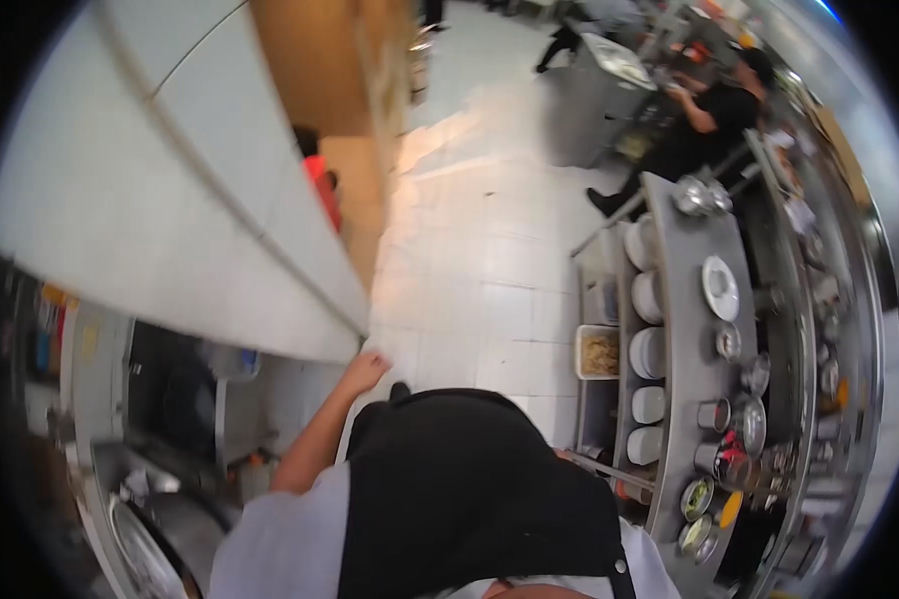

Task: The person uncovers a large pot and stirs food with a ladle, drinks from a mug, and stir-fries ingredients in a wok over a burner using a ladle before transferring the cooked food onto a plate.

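Observation:
My left hand [368,370] hangs out in front of my left side, at the lower corner of a white wall [240,200]. Its fingers are curled in, and nothing shows in them. The black apron [469,469] over my light shirt fills the lower middle. My right hand does not show; my body hides that side. Right of me runs a steel counter [674,389] with stacked white bowls [646,354] on the shelf below its top.
The tiled floor [469,299] stretches ahead between the wall and the counter. A large grey bin [589,110] stands farther on, near a seated person in black [724,110]. A tray of food [597,354] juts from the shelf. A white plate [719,288] and metal bowls [697,497] sit on the counter.

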The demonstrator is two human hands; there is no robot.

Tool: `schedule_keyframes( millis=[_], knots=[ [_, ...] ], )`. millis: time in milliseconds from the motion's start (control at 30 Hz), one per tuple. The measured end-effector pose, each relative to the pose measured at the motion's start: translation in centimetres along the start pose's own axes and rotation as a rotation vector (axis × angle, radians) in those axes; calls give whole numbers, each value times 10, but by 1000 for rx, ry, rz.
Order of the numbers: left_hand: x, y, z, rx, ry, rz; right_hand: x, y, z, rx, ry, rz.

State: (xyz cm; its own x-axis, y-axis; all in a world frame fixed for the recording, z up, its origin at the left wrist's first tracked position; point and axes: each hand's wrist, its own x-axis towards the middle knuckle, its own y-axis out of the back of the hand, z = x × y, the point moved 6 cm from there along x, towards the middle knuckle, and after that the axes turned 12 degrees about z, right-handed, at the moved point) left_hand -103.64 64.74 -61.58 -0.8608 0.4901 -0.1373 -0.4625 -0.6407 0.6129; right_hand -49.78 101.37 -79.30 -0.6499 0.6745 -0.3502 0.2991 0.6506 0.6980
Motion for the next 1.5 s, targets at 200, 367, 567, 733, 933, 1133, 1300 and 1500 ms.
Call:
schedule_keyframes(
  millis=[200, 367, 567, 733, 933, 1133, 1300, 1500],
  knots=[
    [-91, -78, -79, 63, 349, -281, 132, 23, -123, 121, -145, -156],
    [-77, -113, -65, 54, 378, -310, 203, 94, -176, 270, -161, -69],
    [-17, -127, -35, -19, 433, -242, 263, 125, -172, -47, -83, -161],
    [47, -150, -37, -33, 459, -283, 302, 106, -181, -98, -197, -278],
    [160, -162, -39, -10, 443, -409, 357, 116, -218, -103, -170, -336],
    [355, -112, 67, 75, 453, -285, 381, 129, -205, 210, -252, 68],
    [521, -156, 80, -255, 531, -172, 348, 130, -183, 248, -302, 217],
    [556, -264, 248, 29, 28, -484, 357, 210, -123, 154, -365, 383]
  ],
)
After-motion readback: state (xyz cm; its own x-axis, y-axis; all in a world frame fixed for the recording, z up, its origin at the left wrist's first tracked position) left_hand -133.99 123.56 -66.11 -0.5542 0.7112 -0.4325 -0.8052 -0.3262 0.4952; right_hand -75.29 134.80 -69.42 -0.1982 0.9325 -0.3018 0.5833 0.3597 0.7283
